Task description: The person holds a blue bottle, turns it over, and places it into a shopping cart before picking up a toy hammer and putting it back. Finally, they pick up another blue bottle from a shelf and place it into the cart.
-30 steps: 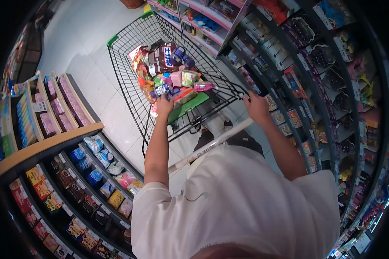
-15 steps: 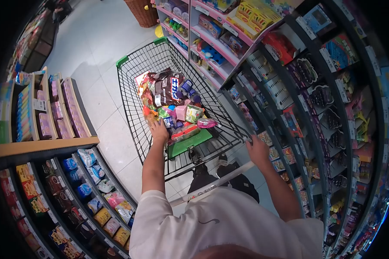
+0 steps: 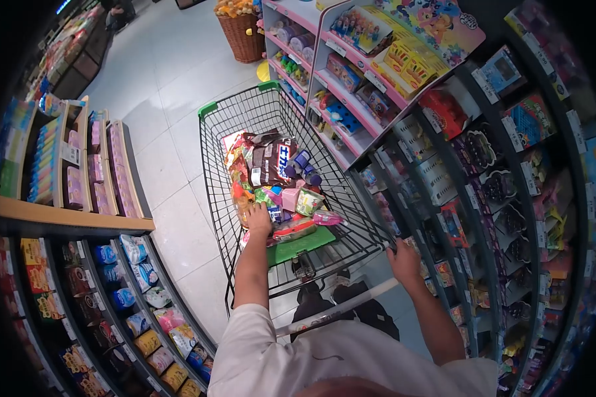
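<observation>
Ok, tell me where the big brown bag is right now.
In the head view, the big brown bag lies inside the shopping cart, beyond the left hand and just left of the purple containers.

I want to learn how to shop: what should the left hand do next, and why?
Perhaps move the left hand to the white handle of the cart: that hand is at the packages, and the right hand is at the cart's right side, so neither is on the handle.
</observation>
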`<action>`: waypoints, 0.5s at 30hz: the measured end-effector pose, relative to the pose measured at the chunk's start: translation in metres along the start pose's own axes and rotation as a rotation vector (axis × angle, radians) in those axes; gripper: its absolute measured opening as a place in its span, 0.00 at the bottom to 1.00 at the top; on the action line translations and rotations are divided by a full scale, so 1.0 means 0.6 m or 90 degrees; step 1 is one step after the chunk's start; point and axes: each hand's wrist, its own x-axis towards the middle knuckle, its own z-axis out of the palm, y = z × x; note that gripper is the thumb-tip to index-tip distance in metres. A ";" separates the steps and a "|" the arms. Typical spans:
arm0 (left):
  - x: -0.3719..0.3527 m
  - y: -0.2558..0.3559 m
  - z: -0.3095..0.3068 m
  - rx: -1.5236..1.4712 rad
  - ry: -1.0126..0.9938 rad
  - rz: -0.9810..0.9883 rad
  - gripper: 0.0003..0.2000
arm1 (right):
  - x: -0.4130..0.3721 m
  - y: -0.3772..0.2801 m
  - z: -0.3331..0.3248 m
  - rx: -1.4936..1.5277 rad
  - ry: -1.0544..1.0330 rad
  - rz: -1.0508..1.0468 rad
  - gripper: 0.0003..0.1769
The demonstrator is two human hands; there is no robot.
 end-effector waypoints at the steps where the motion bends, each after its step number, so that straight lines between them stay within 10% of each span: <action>1: 0.003 -0.002 0.012 -0.030 0.005 0.011 0.27 | 0.001 -0.001 -0.001 -0.008 0.002 -0.003 0.20; 15: -0.120 0.031 -0.237 -0.520 0.078 -0.131 0.38 | 0.048 -0.019 -0.019 0.129 0.183 -0.067 0.18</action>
